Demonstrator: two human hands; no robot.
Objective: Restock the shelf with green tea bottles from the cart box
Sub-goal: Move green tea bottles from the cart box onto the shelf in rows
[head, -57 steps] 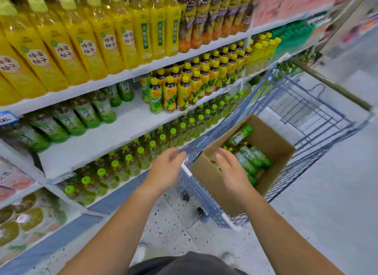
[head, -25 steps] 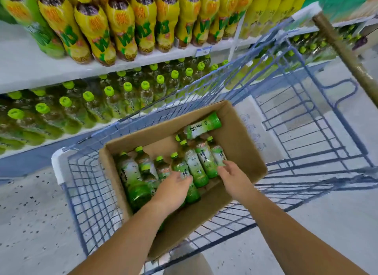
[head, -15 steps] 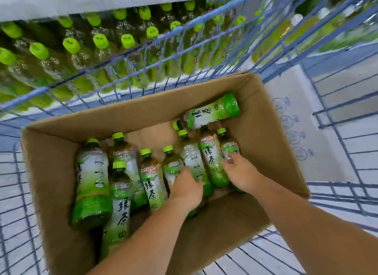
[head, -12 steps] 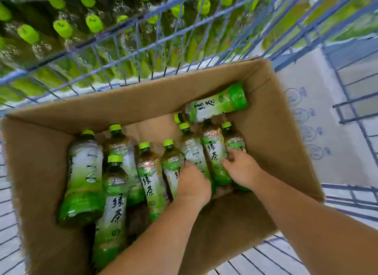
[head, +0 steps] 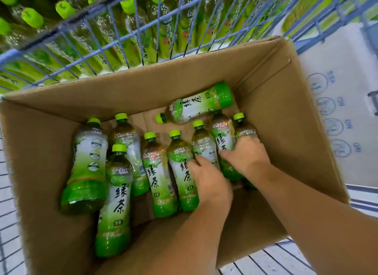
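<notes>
An open cardboard box [head: 276, 102] sits in the blue wire cart [head: 114, 29] and holds several green tea bottles lying down, green caps toward the shelf. My left hand [head: 208, 184] reaches into the box, fingers curled round a bottle [head: 183, 168] in the middle of the row. My right hand [head: 245, 154] grips the rightmost bottle [head: 244, 129] near its shoulder, beside a bottle [head: 222, 137] with a green label. One bottle [head: 200, 104] lies crosswise at the box's far end.
Beyond the cart's wire wall, a low shelf [head: 106, 72] is packed with green-capped tea bottles [head: 32, 16]. A flattened white carton [head: 337, 111] lies in the cart to the right of the box. Other bottles [head: 88, 164] fill the box's left half.
My view dropped from the shelves to the box. Both hands went from above the cart down into the box and closed round two bottles on the right side.
</notes>
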